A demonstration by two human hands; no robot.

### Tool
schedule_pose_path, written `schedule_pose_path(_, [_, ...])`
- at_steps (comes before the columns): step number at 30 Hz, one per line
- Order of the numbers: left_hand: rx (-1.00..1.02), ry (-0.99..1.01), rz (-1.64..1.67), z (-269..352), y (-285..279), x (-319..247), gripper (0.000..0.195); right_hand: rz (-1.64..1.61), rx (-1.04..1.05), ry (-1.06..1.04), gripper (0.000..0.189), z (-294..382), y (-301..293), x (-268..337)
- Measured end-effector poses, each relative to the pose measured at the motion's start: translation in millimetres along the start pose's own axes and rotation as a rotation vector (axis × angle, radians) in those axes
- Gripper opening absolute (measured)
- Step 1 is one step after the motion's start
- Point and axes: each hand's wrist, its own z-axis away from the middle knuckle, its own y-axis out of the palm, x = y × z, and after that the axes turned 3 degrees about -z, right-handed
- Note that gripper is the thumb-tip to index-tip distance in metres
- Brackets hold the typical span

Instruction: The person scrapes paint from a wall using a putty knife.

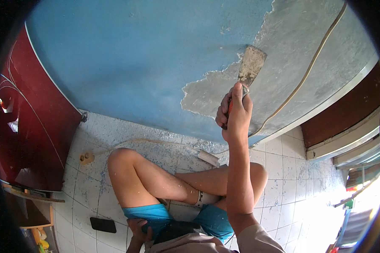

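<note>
My right hand (pixel 237 109) is closed around the handle of a paint scraper (pixel 252 61) with a worn, stained metal blade. The blade points up at the wall, near the ragged border between blue paint (pixel 129 69) and bare grey plaster (pixel 205 91); whether it touches the wall cannot be told. My left hand (pixel 140 228) rests on the leg of my blue shorts, holding nothing that shows. Beneath me, white floor tiles (pixel 85 196) carry scattered paint flakes.
A pale cable (pixel 304 76) runs down the wall. A white power strip (pixel 208 157) and a round-holed socket (pixel 86 158) lie by the wall's foot. A black smartphone (pixel 103 225) lies at left, near a dark red glossy panel (pixel 41 126). A brown door (pixel 345 110) stands right.
</note>
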Motion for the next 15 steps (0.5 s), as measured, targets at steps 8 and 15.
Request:
schedule_pose_path(8, [0.037,-0.013,-0.030,14.4,0.4,2.9,0.037,-0.045,-0.026,0.083,0.038,10.5,-6.3,-8.4])
schedule_pose_path(15, [0.008,0.000,-0.055,12.9,2.8,6.1,0.039,-0.028,-0.008,0.040,0.041,-1.0,-8.0,-1.0])
